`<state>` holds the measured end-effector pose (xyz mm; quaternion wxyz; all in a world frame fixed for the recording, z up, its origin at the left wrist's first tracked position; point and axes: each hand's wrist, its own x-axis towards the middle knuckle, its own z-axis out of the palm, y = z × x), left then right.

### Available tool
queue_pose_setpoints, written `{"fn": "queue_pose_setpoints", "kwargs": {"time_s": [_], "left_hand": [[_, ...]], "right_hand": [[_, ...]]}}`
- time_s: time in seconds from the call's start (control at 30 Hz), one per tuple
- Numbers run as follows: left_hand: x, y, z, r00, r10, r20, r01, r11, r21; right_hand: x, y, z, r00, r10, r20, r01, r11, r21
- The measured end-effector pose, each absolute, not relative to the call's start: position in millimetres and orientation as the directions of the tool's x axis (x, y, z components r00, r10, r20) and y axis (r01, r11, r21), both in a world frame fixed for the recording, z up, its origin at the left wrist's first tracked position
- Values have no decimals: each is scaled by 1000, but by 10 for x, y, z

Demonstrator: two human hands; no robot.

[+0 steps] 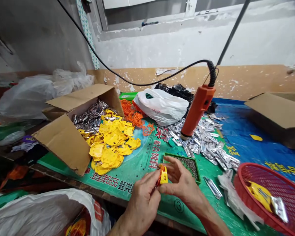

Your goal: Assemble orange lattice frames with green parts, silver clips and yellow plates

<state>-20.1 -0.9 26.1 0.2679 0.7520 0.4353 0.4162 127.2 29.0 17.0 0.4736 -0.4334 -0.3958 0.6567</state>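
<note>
My left hand (pixel 144 198) is closed around a small yellow plastic part (pixel 164 175) with an orange-red piece against it. My right hand (pixel 180 182) curls about the other side of this part, thumb at its lower edge and fingertips at its top; its exact kind I cannot make out. Just behind my right hand lies a green tray (pixel 198 175) of small dark metal bits, probably screws. An orange electric screwdriver (pixel 198 109) hangs upright on its cable, its lower end over a pile of silvery metal strips (pixel 208 144).
A tipped cardboard box (pixel 64 141) spills yellow plastic parts (pixel 110 144) on the left. Beyond are orange netlike pieces (pixel 131 113) and a white plastic bag (pixel 162 106). A red basket (pixel 243 193) stands at right, a white sack (pixel 46 213) at lower left.
</note>
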Motion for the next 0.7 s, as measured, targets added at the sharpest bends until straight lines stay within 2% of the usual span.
{"fn": "queue_pose_setpoints", "kwargs": {"time_s": [0.07, 0.13, 0.2, 0.3, 0.5, 0.7], "left_hand": [[-209, -36, 215, 331, 783, 527, 505, -619, 602], [-207, -63, 177, 379, 689, 617, 569, -700, 432], [-195, -82, 153, 415, 638, 649, 632, -715, 298], [-158, -105, 138, 474, 598, 646, 676, -718, 168], [-78, -186, 154, 565, 528, 634, 671, -741, 18], [-29, -225, 42, 567, 519, 639, 667, -745, 13]], "right_hand": [[1327, 234, 93, -187, 969, -164, -308, -216, -926], [1374, 167, 2, -144, 988, -56, -383, -108, -917], [1402, 102, -82, -60, 994, 88, -445, 52, -894], [1406, 21, -165, 32, 969, 244, -438, 233, -868], [1394, -100, -196, 94, 942, 323, -321, 336, -886], [1428, -134, -204, 102, 934, 342, -281, 357, -891]]}}
